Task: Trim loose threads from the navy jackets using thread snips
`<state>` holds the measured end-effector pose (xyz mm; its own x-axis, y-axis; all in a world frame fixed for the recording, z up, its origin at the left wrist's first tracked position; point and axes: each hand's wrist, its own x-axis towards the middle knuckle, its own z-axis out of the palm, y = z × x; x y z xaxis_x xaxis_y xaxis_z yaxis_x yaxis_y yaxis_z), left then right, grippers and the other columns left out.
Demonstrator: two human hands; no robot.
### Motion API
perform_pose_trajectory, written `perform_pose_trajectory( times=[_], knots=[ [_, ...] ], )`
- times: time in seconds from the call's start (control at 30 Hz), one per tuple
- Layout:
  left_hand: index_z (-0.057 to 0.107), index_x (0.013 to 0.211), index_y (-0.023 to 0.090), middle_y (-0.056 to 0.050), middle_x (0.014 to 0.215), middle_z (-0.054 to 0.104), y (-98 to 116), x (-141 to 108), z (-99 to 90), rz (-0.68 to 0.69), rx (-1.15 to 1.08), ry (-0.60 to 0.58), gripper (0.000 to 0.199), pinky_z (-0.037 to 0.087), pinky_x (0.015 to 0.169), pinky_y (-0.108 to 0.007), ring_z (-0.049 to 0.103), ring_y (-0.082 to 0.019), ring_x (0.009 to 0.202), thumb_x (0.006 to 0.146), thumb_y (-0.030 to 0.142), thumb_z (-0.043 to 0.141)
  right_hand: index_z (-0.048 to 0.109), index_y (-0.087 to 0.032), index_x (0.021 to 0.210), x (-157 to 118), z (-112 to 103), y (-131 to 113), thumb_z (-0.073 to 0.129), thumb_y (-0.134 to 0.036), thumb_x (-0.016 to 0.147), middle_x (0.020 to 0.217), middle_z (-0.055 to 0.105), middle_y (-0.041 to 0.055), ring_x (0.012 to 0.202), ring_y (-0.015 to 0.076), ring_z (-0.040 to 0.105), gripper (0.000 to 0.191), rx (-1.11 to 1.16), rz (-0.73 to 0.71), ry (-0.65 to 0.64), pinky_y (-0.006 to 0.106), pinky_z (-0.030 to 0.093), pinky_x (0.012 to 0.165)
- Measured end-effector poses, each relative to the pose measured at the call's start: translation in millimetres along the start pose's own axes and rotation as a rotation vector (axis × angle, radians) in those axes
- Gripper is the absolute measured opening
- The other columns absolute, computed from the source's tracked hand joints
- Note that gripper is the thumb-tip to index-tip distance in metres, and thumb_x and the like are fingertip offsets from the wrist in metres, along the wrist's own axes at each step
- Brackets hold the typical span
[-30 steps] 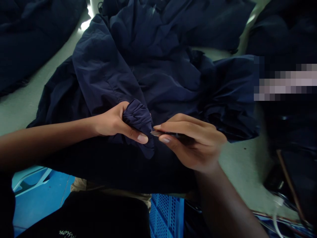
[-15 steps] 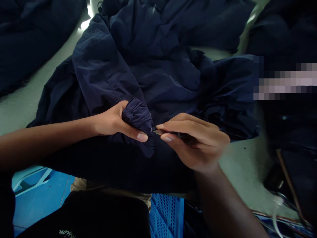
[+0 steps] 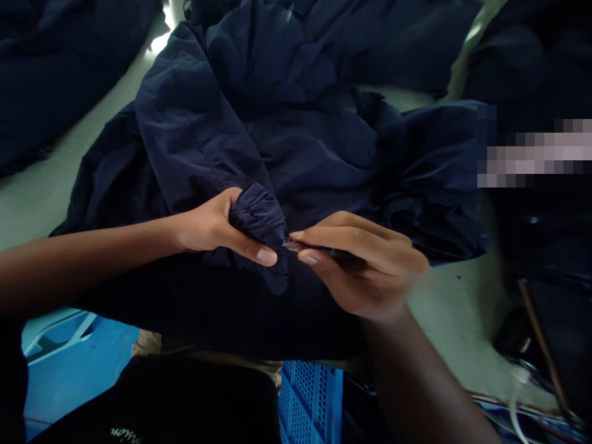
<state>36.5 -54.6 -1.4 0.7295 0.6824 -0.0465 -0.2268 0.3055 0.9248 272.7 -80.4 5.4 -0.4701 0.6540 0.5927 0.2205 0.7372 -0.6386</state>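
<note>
While the left grip [image 3: 208, 229] clutches navy fabric [image 3: 256, 216], right grip [image 3: 361, 265] pinches a blade [image 3: 292, 246].

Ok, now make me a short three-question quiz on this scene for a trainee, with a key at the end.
1. Which hand grips the bunched navy fabric?
2. True or false: the right hand pinches a small pointed metal tool between thumb and fingers.
3. What colour is the perforated crate below the hands? A) red B) blue C) green

Key: 1. The left hand. 2. True. 3. B, blue.
</note>
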Motion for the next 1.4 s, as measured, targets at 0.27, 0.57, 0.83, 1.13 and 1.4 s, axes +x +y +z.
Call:
perform_pose_trajectory(
  times=[0.27,0.57,0.83,1.13,1.4],
  knots=[
    [0.077,0.076,0.011,-0.002,0.075,0.071,0.0,0.0,1.0,-0.025,-0.007,-0.013,0.026,0.057,0.068,-0.021,0.068,-0.011,0.069,0.063,0.018,0.098,0.077,-0.02,0.109,0.0,4.0,-0.8,0.083,-0.006,0.082,0.087,0.08,0.0049,0.066,0.0155,0.072,0.03,-0.004,-0.093,0.023,0.026,0.057,0.052],
    [0.078,0.076,0.011,-0.003,0.076,0.073,0.0,-1.0,0.7,-0.036,-0.023,-0.015,0.023,0.058,0.07,-0.02,0.069,-0.011,0.07,0.064,0.016,0.097,0.077,-0.021,0.106,0.0,2.5,0.2,0.082,-0.008,0.083,0.086,0.08,0.0038,0.066,0.015,0.072,0.027,-0.049,-0.111,0.051,0.025,0.057,0.051],
    [0.079,0.079,0.011,-0.004,0.077,0.074,-0.6,-0.9,-0.3,-0.06,-0.04,-0.03,0.031,0.059,0.071,-0.021,0.07,-0.013,0.071,0.058,0.018,0.101,0.078,-0.025,0.109,-0.1,4.0,1.9,0.083,-0.011,0.084,0.085,0.08,0.0028,0.064,0.0163,0.072,0.03,-0.072,-0.123,0.058,0.027,0.059,0.049],
    [0.078,0.077,0.012,-0.003,0.076,0.074,-0.8,-1.0,-1.2,-0.051,-0.037,-0.043,0.03,0.058,0.07,-0.021,0.069,-0.013,0.071,0.058,0.019,0.1,0.078,-0.024,0.111,0.2,4.6,2.1,0.085,-0.011,0.082,0.084,0.08,0.0031,0.065,0.0171,0.073,0.032,-0.076,-0.142,0.071,0.027,0.059,0.049],
    [0.077,0.08,0.012,-0.002,0.075,0.073,0.4,-1.0,0.0,-0.093,-0.042,-0.031,0.035,0.058,0.071,-0.022,0.069,-0.013,0.07,0.056,0.02,0.101,0.078,-0.024,0.11,1.3,5.3,0.3,0.085,-0.012,0.083,0.082,0.079,0.002,0.065,0.0165,0.074,0.03,-0.091,-0.152,0.069,0.026,0.06,0.049]
  ],
)
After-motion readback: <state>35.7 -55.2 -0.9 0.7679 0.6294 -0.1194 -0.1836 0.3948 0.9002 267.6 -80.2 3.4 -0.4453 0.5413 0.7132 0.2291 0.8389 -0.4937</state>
